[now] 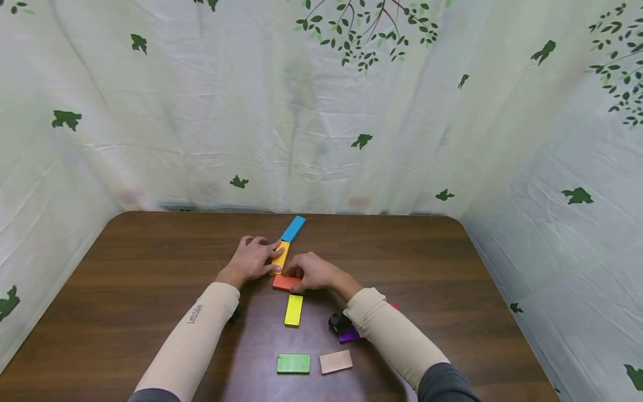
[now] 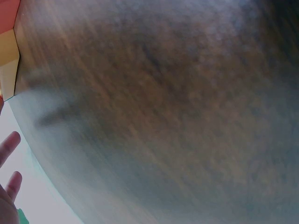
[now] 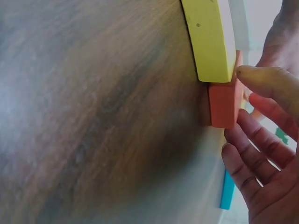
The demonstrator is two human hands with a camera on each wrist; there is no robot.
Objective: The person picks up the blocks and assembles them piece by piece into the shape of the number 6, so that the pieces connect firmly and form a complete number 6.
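Observation:
Flat rectangular blocks lie end to end in a crooked line on the wooden table. My left hand (image 1: 253, 258) holds the amber block (image 1: 281, 255), its thumb by the near end and fingertips over the top. Just nearer, my right hand (image 1: 315, 272) pinches the red-orange block (image 1: 284, 282) between thumb and fingers. That block lies crosswise, and the hand covers its right end. A blue block (image 1: 293, 228) extends beyond the amber one toward the far edge. Below the red-orange block lies a yellow block (image 1: 293, 310); the right wrist view shows the red-orange block (image 3: 223, 105) right behind it.
Nearer on the table (image 1: 150, 290) lie a green block (image 1: 293, 363) and a pale pink block (image 1: 336, 362). A purple block (image 1: 349, 335) and a bit of red (image 1: 395, 306) show partly behind the right forearm. A leaf-patterned curtain (image 1: 281, 111) surrounds the table's back and sides.

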